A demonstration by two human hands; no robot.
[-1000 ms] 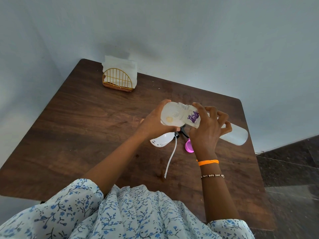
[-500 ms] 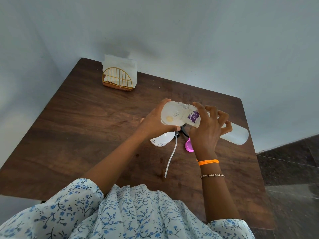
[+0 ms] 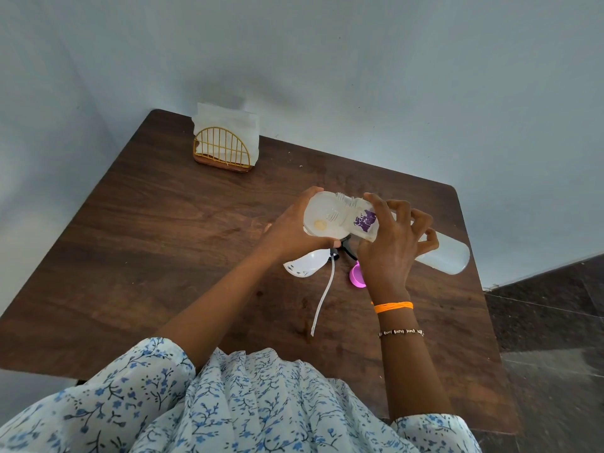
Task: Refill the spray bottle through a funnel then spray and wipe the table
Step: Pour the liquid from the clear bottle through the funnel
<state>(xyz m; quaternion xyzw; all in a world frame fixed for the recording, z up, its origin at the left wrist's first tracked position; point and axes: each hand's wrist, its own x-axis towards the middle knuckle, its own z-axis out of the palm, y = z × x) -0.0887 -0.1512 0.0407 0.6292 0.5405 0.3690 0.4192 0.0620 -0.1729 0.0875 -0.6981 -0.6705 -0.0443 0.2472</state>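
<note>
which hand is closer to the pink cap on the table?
Right. The right hand is directly beside and partly over the pink cap, holding the labelled bottle. The left hand is further to the cap's left, at the funnel.

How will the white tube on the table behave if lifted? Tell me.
The tube is thin and lies slightly curved, so it probably flexes and droops. It looks light, though the black spray head at its far end would likely drag.
</note>
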